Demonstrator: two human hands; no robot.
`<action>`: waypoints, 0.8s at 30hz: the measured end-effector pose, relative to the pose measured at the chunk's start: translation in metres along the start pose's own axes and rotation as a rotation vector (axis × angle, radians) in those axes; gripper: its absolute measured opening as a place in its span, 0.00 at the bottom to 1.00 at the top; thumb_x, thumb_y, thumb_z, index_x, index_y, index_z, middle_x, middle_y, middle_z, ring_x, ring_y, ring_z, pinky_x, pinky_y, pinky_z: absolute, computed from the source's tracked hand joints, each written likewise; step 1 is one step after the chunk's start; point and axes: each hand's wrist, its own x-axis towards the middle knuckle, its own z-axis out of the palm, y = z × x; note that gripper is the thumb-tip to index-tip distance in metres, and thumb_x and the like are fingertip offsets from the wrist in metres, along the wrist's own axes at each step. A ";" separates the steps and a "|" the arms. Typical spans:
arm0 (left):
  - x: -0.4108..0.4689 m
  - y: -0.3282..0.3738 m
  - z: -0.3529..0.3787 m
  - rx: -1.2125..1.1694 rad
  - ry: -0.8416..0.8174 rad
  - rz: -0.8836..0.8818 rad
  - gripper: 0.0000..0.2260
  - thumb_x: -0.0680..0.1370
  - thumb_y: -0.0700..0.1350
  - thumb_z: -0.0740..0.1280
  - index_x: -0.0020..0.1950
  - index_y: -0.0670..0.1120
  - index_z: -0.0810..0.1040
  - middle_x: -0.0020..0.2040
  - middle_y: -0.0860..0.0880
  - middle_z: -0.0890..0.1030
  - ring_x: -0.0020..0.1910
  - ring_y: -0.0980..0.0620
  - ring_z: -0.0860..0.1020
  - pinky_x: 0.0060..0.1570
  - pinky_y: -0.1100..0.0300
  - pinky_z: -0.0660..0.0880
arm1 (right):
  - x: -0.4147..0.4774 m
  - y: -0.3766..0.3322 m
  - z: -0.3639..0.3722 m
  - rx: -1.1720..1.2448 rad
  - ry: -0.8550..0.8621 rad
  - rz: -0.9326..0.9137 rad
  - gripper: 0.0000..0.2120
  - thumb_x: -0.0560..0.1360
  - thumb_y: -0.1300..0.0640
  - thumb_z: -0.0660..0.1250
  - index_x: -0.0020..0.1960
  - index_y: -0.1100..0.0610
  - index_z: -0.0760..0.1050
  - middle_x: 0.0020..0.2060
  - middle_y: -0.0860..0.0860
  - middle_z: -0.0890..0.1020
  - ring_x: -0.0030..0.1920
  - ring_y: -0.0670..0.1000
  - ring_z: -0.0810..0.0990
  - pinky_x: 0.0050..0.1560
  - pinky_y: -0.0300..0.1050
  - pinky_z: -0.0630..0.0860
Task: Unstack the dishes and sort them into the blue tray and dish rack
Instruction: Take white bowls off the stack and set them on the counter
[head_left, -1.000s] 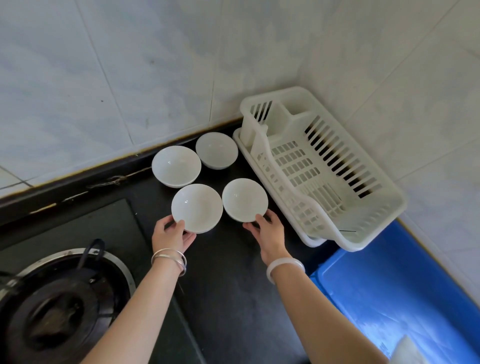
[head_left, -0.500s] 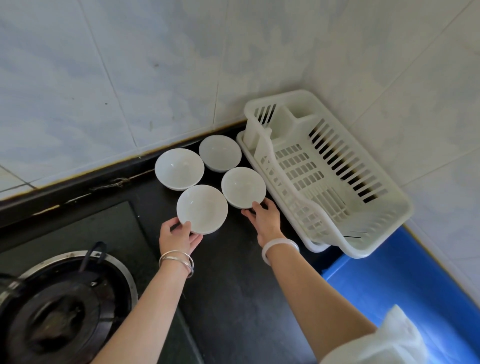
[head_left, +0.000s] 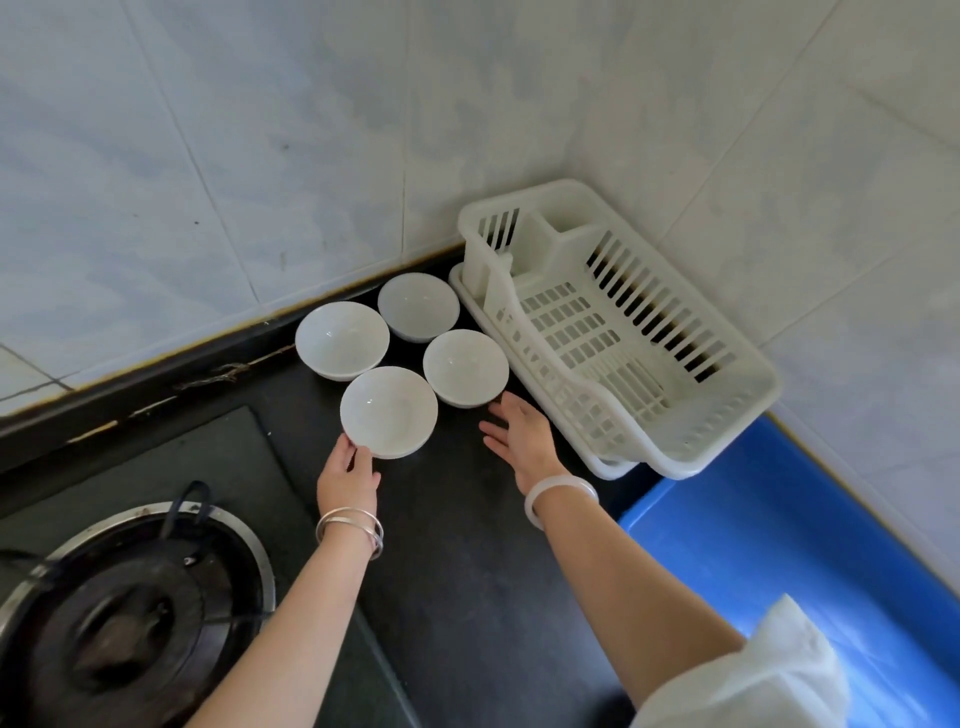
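Several white bowls stand singly on the black counter in a tight cluster. My left hand (head_left: 347, 474) touches the near rim of the front left bowl (head_left: 388, 411). My right hand (head_left: 522, 439) hovers with fingers spread just short of the front right bowl (head_left: 465, 368) and holds nothing. Behind them stand the back left bowl (head_left: 342, 340) and the back right bowl (head_left: 418, 306). The white dish rack (head_left: 748, 415) lies right of the bowls in the wall corner, with nothing in it. Part of the blue tray (head_left: 769, 525) shows at the lower right.
A gas burner (head_left: 130, 613) is set into the counter at the lower left. Tiled walls close off the back and the right side. A white sleeve (head_left: 753, 680) covers part of the tray at the bottom right.
My right hand slid its bowl back towards the rack and the other bowls, then let go and drew back. My left hand pushed its bowl slightly forward and stays at its rim.
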 end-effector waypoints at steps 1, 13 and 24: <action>-0.006 -0.002 -0.001 0.022 -0.023 0.002 0.19 0.78 0.40 0.60 0.69 0.49 0.70 0.68 0.46 0.73 0.66 0.46 0.72 0.61 0.52 0.73 | -0.007 -0.001 -0.005 -0.013 -0.011 -0.017 0.19 0.81 0.54 0.59 0.71 0.55 0.66 0.63 0.54 0.76 0.57 0.53 0.79 0.58 0.49 0.77; -0.137 -0.052 0.008 0.407 -0.603 -0.064 0.14 0.79 0.40 0.59 0.64 0.39 0.73 0.61 0.40 0.77 0.55 0.45 0.77 0.56 0.57 0.73 | -0.149 0.060 -0.148 -0.209 0.135 -0.196 0.10 0.79 0.54 0.60 0.45 0.49 0.79 0.42 0.49 0.84 0.39 0.47 0.83 0.40 0.37 0.76; -0.252 -0.146 0.032 1.005 -0.967 0.115 0.19 0.77 0.44 0.63 0.69 0.49 0.69 0.65 0.47 0.75 0.61 0.49 0.75 0.64 0.51 0.72 | -0.232 0.157 -0.288 -0.796 0.554 -0.058 0.10 0.77 0.56 0.60 0.55 0.54 0.77 0.51 0.51 0.81 0.50 0.53 0.77 0.44 0.42 0.67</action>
